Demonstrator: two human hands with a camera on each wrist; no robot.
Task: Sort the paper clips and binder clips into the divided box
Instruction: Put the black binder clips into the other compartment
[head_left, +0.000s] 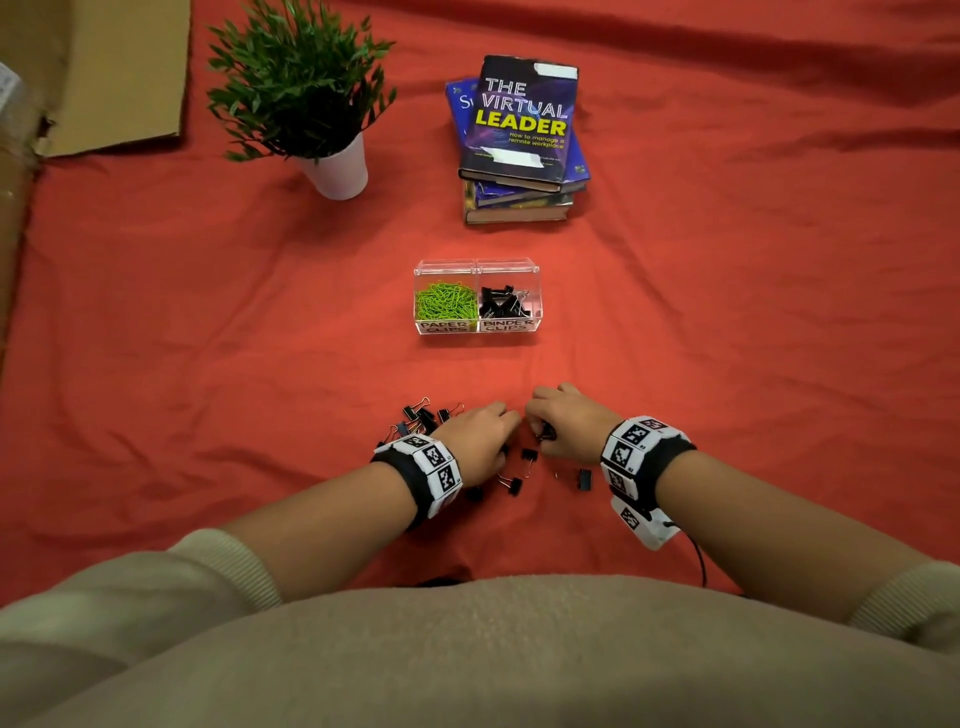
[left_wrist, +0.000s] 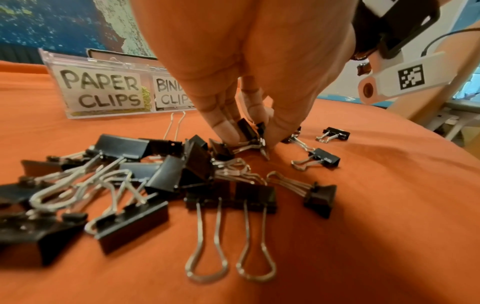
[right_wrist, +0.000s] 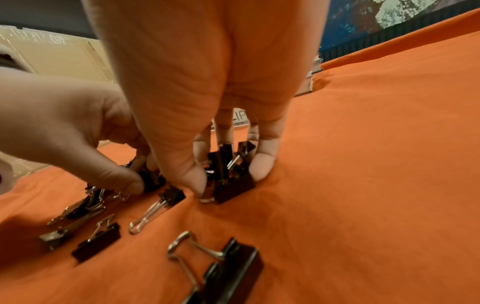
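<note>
Black binder clips (head_left: 519, 470) lie scattered on the red cloth (head_left: 727, 312) directly under your fingers, the thicker heap (left_wrist: 124, 181) beneath your left wrist. Your right hand (head_left: 566, 423) bunches several clips (right_wrist: 228, 174) between thumb and curled fingers (right_wrist: 262, 166); your left hand (head_left: 480, 436), touching distance away, pinches one clip (left_wrist: 249, 131). The box (head_left: 478, 325) sits straight ahead, well apart, its binder compartment (head_left: 509, 304) on the right, nearer your right hand.
</note>
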